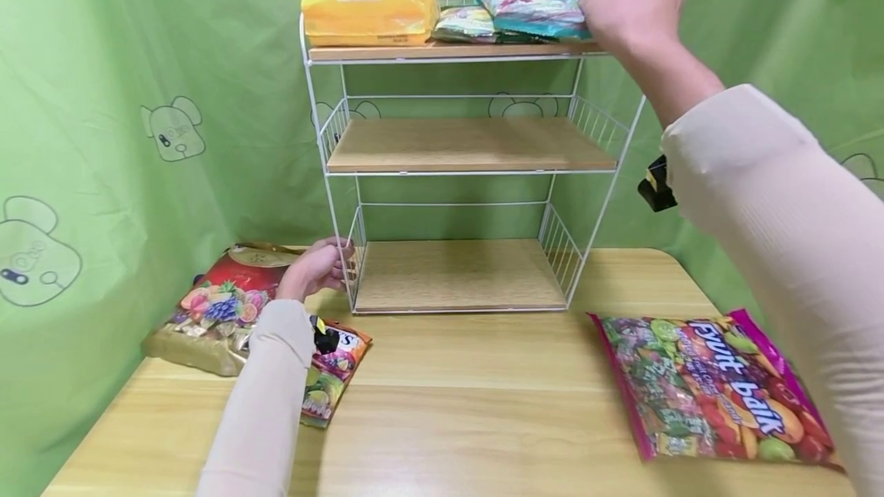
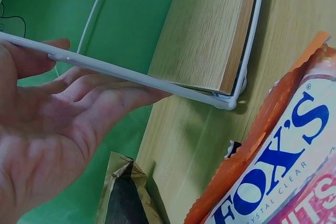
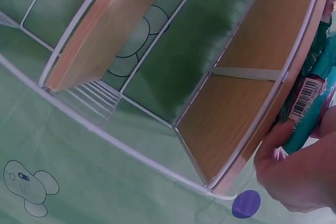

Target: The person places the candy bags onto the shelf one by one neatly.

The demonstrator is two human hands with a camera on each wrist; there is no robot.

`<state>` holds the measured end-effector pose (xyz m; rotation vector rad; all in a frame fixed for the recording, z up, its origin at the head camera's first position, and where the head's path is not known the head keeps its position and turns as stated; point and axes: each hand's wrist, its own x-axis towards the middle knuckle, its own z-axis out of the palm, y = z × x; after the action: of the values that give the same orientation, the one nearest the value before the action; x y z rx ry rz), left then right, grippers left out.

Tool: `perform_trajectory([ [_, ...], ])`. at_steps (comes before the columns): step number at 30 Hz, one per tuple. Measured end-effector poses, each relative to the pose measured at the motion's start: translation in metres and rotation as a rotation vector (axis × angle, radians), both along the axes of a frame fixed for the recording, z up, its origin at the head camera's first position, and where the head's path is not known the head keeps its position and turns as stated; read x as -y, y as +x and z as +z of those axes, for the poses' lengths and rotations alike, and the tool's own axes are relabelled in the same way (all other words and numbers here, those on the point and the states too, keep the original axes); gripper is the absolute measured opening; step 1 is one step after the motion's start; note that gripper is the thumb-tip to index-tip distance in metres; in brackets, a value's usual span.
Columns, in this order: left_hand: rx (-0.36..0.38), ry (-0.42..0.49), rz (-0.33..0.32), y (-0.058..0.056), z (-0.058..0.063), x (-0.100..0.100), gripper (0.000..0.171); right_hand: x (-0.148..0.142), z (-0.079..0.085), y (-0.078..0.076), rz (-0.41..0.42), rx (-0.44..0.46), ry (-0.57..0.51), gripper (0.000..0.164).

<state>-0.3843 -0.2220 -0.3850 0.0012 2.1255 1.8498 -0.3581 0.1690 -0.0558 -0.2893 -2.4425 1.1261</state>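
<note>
Green curtain (image 1: 235, 29): behind white wire rack (image 1: 473, 143)
Right hand (image 1: 638, 10): pinches teal packet (image 1: 535, 10) at rack top
Left hand (image 1: 320, 265): loosely spread, at rack side

The wooden tabletop (image 1: 470, 405) carries a white rack (image 1: 470, 146) toward its back edge, a red-and-gold bag (image 1: 217, 313) and an orange Fox's bag (image 1: 328, 382) toward its left, and a pink-edged bag (image 1: 718, 393) along its right edge.

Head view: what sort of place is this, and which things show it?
Probably a staged indoor tabletop set-up, perhaps a play shop: a printed green cloth backdrop hangs around a wood-grain table, where a white wire-framed shelf rack stands with snack packets on top.
</note>
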Motion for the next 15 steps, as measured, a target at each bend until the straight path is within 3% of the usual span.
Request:
perform_trajectory([
  [3,0.001,-0.016,0.002,0.0011,0.0007,0.0009,0.042,0.0019,-0.0033,0.0009,-0.018,0.004,0.079,0.034],
  [10,-0.010,-0.020,-0.002,0.0025,0.0017,0.0012,0.041,0.0055,-0.0079,0.0015,-0.018,0.000,0.096,0.045],
  [15,-0.007,-0.016,-0.004,0.0022,0.0009,0.0009,0.042,0.0059,-0.0106,0.0054,-0.021,-0.016,0.098,0.036],
])
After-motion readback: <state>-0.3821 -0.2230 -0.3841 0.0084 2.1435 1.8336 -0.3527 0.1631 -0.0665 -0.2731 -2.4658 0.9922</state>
